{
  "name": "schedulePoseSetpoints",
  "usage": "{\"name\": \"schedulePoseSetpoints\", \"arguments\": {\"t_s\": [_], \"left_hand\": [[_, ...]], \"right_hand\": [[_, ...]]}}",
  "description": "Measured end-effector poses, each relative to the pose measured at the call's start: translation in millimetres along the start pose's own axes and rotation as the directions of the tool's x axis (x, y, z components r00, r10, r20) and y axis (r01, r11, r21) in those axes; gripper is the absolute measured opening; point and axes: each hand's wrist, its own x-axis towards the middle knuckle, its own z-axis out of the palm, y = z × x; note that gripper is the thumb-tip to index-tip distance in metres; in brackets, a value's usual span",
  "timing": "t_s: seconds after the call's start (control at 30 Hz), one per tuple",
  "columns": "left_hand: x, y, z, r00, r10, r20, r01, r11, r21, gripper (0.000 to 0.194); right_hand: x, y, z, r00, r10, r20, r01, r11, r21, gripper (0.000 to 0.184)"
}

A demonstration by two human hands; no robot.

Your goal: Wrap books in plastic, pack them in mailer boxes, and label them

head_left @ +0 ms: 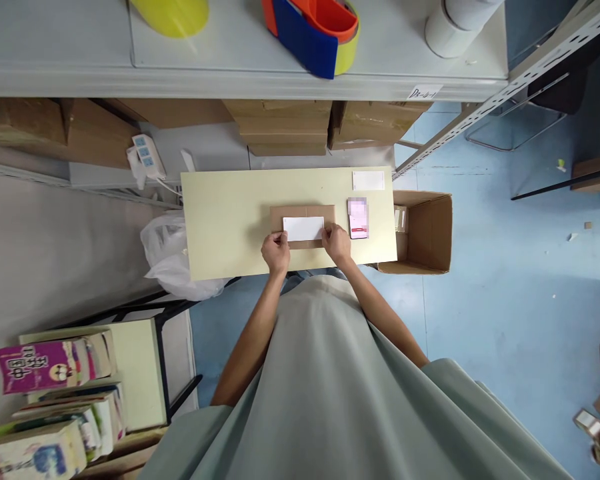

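A white rectangular label (303,229) lies over a small flat cardboard box (305,245) on the cream table (225,227). My left hand (276,251) pinches the label's left end, and my right hand (337,243) pinches its right end. Whether the label is pressed flat on the box or held just above it, I cannot tell. To the right of my right hand is a phone (359,219) with a lit pink screen. Another white slip (369,180) lies at the table's far right corner.
An open cardboard carton (430,233) stands against the table's right end. White plastic bags (170,250) hang at the left. Beyond the table, a metal shelf (205,80) holds a blue and orange tape dispenser (310,37), with cardboard boxes (285,127) below. Books (45,367) lie lower left.
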Motion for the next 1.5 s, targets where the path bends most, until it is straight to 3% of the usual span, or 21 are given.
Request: {"name": "schedulePoseSetpoints", "arguments": {"t_s": [0.23, 0.4, 0.47, 0.57, 0.67, 0.8, 0.9, 1.03, 1.3, 1.5], "left_hand": [[-1, 1, 0.4, 0.999, 0.015, -0.033, -0.015, 1.0, 0.002, 0.029], [-1, 1, -0.2, 0.999, 0.032, -0.011, -0.032, 0.999, -0.024, 0.03], [-1, 1, -0.4, 1.0, 0.031, 0.001, -0.031, 0.999, -0.026, 0.03], [0, 2, -0.9, 1.0, 0.004, 0.004, -0.004, 1.0, -0.016, 0.03], [0, 3, -1.4, 1.0, -0.014, 0.022, 0.014, 1.0, -0.017, 0.031], [-1, 4, -1.8, 1.0, -0.002, 0.025, 0.002, 1.0, -0.011, 0.03], [-1, 4, -2.5, 1.0, 0.016, 0.013, -0.016, 1.0, 0.015, 0.028], [0, 3, -3.4, 1.0, 0.015, -0.008, -0.015, 0.997, 0.075, 0.023], [1, 4, -1.9, 0.998, 0.053, -0.036, -0.045, 0.982, 0.186, 0.022], [0, 5, -3.2, 0.995, 0.089, -0.046, -0.077, 0.974, 0.213, 0.017]], "right_hand": [[9, 4, -12, 0.998, 0.009, 0.063, -0.008, 1.0, -0.018, 0.029], [26, 5, -23, 0.97, 0.054, 0.235, -0.05, 0.998, -0.026, 0.027], [38, -1, -28, 0.957, 0.07, 0.282, -0.078, 0.997, 0.017, 0.03], [55, -14, -31, 0.97, 0.073, 0.234, -0.109, 0.983, 0.147, 0.033], [59, -25, -26, 0.977, 0.053, 0.206, -0.102, 0.967, 0.234, 0.032], [49, -36, -5, 0.924, -0.015, 0.383, -0.056, 0.983, 0.174, 0.031], [44, -46, 11, 0.894, -0.044, 0.446, -0.039, 0.984, 0.175, 0.033], [51, -63, 21, 0.907, -0.054, 0.418, -0.044, 0.974, 0.223, 0.039], [59, -82, 21, 0.93, -0.024, 0.366, -0.035, 0.987, 0.155, 0.053], [51, -81, 7, 0.853, -0.112, 0.51, 0.084, 0.993, 0.078, 0.035]]}}
